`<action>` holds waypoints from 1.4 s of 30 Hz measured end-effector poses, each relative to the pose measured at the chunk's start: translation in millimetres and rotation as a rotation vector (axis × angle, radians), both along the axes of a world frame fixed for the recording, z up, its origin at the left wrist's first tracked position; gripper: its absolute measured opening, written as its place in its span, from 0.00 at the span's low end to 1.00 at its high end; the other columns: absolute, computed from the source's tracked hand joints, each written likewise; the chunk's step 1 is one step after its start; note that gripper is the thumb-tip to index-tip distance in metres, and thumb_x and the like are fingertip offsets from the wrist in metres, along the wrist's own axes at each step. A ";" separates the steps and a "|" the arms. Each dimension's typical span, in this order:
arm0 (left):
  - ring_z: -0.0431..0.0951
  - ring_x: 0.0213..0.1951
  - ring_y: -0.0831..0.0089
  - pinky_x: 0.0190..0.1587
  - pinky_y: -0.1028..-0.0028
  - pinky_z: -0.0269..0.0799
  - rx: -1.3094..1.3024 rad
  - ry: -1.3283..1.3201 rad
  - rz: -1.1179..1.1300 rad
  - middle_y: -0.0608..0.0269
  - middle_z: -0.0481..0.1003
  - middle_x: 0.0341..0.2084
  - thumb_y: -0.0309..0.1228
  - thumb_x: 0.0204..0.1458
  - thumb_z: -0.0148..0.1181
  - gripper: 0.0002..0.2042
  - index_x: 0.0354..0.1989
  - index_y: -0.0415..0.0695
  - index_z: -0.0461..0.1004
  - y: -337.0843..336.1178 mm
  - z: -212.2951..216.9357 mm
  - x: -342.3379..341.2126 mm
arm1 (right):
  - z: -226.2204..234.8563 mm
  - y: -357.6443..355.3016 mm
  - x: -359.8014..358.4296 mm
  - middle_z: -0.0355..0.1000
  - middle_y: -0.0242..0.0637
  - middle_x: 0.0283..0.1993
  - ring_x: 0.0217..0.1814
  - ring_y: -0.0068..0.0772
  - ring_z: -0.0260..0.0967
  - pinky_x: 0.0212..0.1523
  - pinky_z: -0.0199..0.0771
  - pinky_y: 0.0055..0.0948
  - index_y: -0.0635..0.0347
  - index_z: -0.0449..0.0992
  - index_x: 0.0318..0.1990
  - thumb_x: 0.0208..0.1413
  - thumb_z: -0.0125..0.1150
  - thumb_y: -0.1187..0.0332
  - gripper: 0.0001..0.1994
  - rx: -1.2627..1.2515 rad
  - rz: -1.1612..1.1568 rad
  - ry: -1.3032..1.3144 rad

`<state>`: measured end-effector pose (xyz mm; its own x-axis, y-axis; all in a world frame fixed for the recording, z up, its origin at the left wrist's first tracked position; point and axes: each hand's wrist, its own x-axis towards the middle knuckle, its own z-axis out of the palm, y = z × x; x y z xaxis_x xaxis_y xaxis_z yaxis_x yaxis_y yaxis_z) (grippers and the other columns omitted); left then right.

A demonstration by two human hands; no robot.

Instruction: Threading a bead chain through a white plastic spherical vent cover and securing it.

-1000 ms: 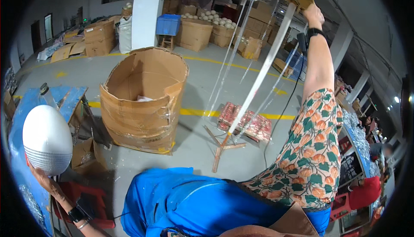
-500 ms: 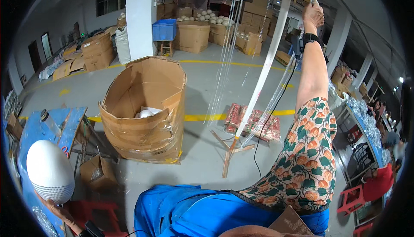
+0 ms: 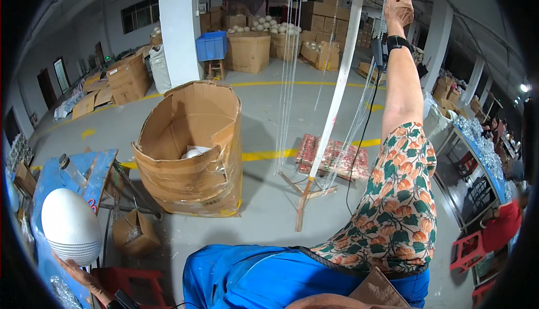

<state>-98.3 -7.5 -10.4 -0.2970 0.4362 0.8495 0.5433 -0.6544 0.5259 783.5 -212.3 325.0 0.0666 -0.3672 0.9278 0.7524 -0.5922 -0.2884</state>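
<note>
- Bead strands (image 3: 292, 67), thin and clear, hang from an overhead board down toward the floor beside a slanted white wooden pole (image 3: 336, 101); my right hand (image 3: 398, 7) is raised to the top of them, fingers pinched narrow around what looks like a strand end at the board's edge.
- To do this well I'd judge I should keep the pinch tight and the raised arm steady, feeding one strand at a time so that it hangs free of its neighbours.
- White dome shade (image 3: 70, 226), ribbed at its lower edge, rests on my left hand (image 3: 84, 278) low at my left side; the fingers cup it from below, spread fairly wide. I'd keep it level and away from the blue workbench (image 3: 50, 180) edge beside it.
- Around me, largest first: a grey concrete floor (image 3: 264, 196) with yellow lines, a white pillar (image 3: 178, 28), and a big open cardboard drum (image 3: 193, 151) wrapped in tape, with something white lying inside.
- Farther off stand stacked cartons (image 3: 247, 50), some heaped with white globes, and a blue crate (image 3: 211, 46).
- Smaller bits: a flat red patterned pack (image 3: 331, 154) by the pole's foot, a small box (image 3: 135, 233) near the bench, red stools (image 3: 469, 250) at right.
</note>
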 end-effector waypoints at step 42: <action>0.69 0.41 0.56 0.46 0.63 0.62 -0.096 0.401 -0.094 0.49 0.70 0.37 0.34 0.46 0.56 0.15 0.38 0.34 0.69 -107.9 36.0 191.2 | -246.5 260.6 -269.1 0.68 0.37 0.15 0.17 0.26 0.66 0.21 0.66 0.29 0.66 0.71 0.25 0.50 0.52 0.64 0.12 -0.687 1.624 0.621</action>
